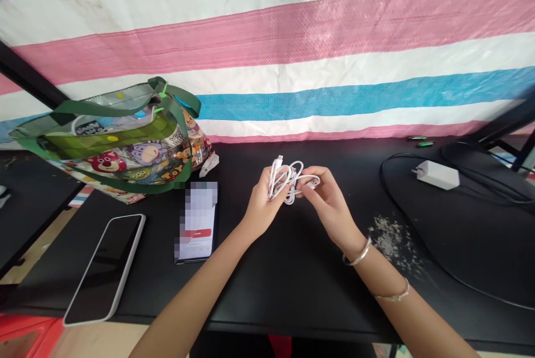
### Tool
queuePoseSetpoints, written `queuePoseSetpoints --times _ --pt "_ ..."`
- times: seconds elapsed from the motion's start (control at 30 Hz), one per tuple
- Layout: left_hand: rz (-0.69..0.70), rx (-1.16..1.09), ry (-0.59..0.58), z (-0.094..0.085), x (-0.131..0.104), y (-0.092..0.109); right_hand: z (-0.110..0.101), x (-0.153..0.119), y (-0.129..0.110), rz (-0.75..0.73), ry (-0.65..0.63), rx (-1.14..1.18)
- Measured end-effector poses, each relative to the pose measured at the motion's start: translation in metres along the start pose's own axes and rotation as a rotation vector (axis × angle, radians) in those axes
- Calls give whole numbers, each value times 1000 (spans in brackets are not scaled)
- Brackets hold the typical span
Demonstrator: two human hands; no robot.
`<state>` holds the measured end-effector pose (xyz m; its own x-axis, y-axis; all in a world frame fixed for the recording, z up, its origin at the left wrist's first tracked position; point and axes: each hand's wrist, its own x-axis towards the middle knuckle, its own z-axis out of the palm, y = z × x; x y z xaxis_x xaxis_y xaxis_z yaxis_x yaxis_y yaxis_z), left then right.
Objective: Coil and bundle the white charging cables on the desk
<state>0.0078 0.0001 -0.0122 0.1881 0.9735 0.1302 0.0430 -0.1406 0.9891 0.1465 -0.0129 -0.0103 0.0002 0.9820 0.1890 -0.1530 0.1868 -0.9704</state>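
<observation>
Right now a bundle of white cable sits above the black counter, the left hand with its grip clamped round the coils and the right hand pinching the loose end between thumb and fingertips. Left of that grip lie a lit phone and a dark phone, with a cartoon-print bag beyond them. Well off to the right rests a white charger on black leads.
</observation>
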Motion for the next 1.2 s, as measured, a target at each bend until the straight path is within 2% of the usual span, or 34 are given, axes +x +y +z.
queuePoseSetpoints --times 0.2,0.43,0.63,0.8,0.93,1.03,1.2 --pt "-43 -123 73 1 2 -2 0 1 2 -12 -24 15" --pt "-187 -354 133 3 3 3 -2 1 2 81 36 147" --pt "-181 -436 183 4 4 7 -6 -2 8 266 -105 170" --pt "-170 -426 200 3 5 7 -7 0 22 278 -254 105" --pt "-186 -410 190 2 6 7 -5 3 27 166 -156 169" --pt "-186 -401 165 2 5 7 -4 4 16 173 -85 200" --pt "-113 -286 27 4 2 3 -3 3 -2 167 -33 256"
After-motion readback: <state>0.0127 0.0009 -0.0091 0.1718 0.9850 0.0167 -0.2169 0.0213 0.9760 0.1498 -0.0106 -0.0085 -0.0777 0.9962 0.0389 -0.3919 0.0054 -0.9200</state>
